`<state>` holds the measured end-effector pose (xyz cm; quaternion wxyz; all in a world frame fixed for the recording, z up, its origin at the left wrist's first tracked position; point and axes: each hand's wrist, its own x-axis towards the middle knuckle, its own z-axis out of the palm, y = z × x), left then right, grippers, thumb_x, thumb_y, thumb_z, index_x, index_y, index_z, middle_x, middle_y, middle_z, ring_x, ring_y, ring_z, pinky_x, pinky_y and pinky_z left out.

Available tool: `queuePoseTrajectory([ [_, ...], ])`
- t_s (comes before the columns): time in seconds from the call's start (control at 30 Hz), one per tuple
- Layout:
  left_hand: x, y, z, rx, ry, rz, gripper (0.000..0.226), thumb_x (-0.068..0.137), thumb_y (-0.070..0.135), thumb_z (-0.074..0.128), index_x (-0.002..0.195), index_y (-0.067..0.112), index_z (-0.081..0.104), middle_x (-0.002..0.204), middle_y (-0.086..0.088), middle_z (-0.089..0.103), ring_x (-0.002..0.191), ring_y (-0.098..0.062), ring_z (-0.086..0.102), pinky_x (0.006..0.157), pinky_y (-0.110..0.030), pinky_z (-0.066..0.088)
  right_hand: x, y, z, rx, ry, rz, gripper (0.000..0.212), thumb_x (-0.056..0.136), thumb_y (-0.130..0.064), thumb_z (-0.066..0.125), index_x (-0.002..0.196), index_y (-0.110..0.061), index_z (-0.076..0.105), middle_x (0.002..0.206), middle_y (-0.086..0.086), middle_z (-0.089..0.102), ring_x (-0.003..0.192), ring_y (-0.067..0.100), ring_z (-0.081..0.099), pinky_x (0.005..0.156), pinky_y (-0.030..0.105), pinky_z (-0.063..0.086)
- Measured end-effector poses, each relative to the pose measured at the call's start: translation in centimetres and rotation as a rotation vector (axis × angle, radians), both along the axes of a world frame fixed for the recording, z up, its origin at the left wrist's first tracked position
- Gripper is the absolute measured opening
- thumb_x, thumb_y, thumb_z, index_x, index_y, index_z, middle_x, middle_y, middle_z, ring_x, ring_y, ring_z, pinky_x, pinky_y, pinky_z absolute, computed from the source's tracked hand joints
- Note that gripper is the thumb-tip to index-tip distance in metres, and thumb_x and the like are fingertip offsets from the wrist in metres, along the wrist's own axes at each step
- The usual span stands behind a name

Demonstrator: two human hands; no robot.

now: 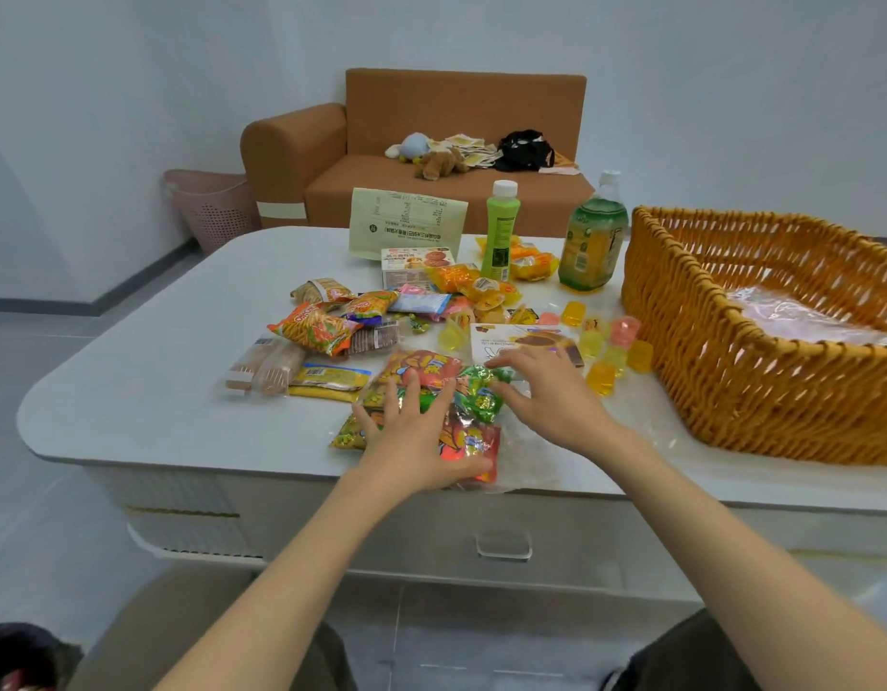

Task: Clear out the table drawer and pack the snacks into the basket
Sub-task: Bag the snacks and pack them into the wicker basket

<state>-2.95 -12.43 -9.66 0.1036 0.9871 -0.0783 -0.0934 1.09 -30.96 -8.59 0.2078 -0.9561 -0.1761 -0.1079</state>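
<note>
I see left hand (411, 436) flat, fingers splayed wide on the crinkly glossy snack bag (426, 366); right hand (546, 396) fingers straight, touching it. Woven wicker basket (760, 381) at right.

Print all over the snacks, but hardly any of it legible on my feed.
I see a printed table and rows of characters, upside down to me, on the pale green pouch (406, 224), white brand lettering on the orange snack bag (314, 329), and barcodes on the yellow packet (327, 379) and the green bottle (501, 229). I cannot read a word or number on any of them.
</note>
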Motion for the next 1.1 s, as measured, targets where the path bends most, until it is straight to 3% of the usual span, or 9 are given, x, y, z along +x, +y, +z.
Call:
queuePoseTrajectory([
  [0.13,0.8,1.7,-0.1,-0.017,0.001,-0.104,0.105,0.071,0.076,0.057,0.147,0.048,-0.009,0.158,0.001,-0.024,0.143,-0.025,-0.027,0.11,-0.064,-0.014,0.2,0.2,-0.4,-0.101,0.165,0.005,0.033,0.092,-0.039,0.057,0.124,-0.03,0.05,0.123,0.002,0.053,0.115,0.025,0.047,0.091,0.039,0.043],
  [0.33,3.8,5.7,0.9,0.039,-0.069,-0.29,0.096,0.073,0.056,0.073,0.142,0.06,0.005,0.151,0.017,-0.029,0.136,-0.026,-0.039,0.105,-0.063,-0.02,-0.8,-0.8,-2.5,-0.187,0.154,0.105,0.041,0.095,-0.043,0.051,0.134,-0.036,0.043,0.131,0.001,0.043,0.124,0.022,0.041,0.098,0.032,0.038],
  [0.57,2.0,6.6,0.9,-0.101,-0.339,-0.323,0.065,0.083,-0.002,0.063,0.134,0.038,0.053,0.156,0.009,0.024,0.147,-0.016,0.01,0.113,-0.045,0.029,-2.0,-0.2,-2.2,-0.204,0.183,0.22,0.063,0.091,-0.062,0.042,0.148,-0.037,0.031,0.157,-0.014,0.009,0.139,0.017,0.02,0.114,0.038,0.03],
  [0.63,0.0,6.8,0.6,-0.194,-0.233,-0.4,0.078,0.078,-0.014,0.054,0.141,0.032,0.044,0.155,0.014,0.022,0.145,-0.005,0.006,0.118,-0.032,0.02,-2.3,-0.7,-1.8,-0.193,0.261,0.25,0.081,0.078,-0.08,0.04,0.148,-0.041,0.029,0.156,-0.025,0.009,0.13,0.012,0.024,0.113,0.038,0.03],
  [0.73,-2.7,7.3,-1.1,-0.058,-0.147,-0.495,0.088,0.08,0.005,0.057,0.152,0.033,0.015,0.155,0.021,-0.001,0.143,-0.002,-0.012,0.112,-0.017,-0.013,-3.3,-1.9,-2.0,-0.299,0.248,0.309,0.097,0.064,-0.087,0.049,0.148,-0.049,0.018,0.155,-0.029,0.006,0.114,0.01,0.029,0.107,0.029,0.032],
  [0.8,-3.7,7.9,-2.2,0.024,-0.16,-0.498,0.086,0.087,0.031,0.062,0.152,0.032,0.006,0.155,0.019,-0.008,0.143,-0.001,-0.012,0.113,-0.017,-0.014,-3.9,-2.1,-2.5,-0.368,0.183,0.333,0.084,0.075,-0.078,0.051,0.147,-0.052,0.017,0.155,-0.025,0.008,0.106,0.01,0.029,0.1,0.026,0.034],
  [0.9,-4.4,7.8,-2.8,-0.005,-0.428,-0.488,0.056,0.097,0.054,0.029,0.143,0.026,0.042,0.151,0.013,0.032,0.138,0.0,0.025,0.111,-0.022,0.033,-4.4,-2.0,-2.8,-0.348,0.116,0.332,0.057,0.089,-0.062,0.043,0.144,-0.05,0.031,0.157,-0.018,0.019,0.098,0.01,0.03,0.095,0.026,0.038],
  [0.97,-4.3,8.2,-2.8,-0.126,-0.391,-0.384,0.084,0.087,0.074,0.002,0.133,0.029,0.056,0.14,0.018,0.049,0.132,0.001,0.039,0.105,-0.019,0.039,-4.7,-2.1,-2.6,-0.311,0.13,0.326,0.049,0.091,-0.06,0.037,0.139,-0.05,0.04,0.155,-0.021,0.024,0.096,0.009,0.032,0.092,0.026,0.04],
  [1.1,-4.2,9.6,-1.6,-0.333,-0.371,-0.241,0.053,0.091,0.061,0.039,0.112,0.024,0.072,0.114,0.013,0.068,0.099,0.005,0.054,0.087,-0.002,0.031,-4.6,-2.3,-2.8,-0.221,0.109,0.307,0.034,0.096,-0.048,0.042,0.127,-0.051,0.055,0.14,-0.025,0.046,0.088,0.009,0.036,0.08,0.024,0.042],
])
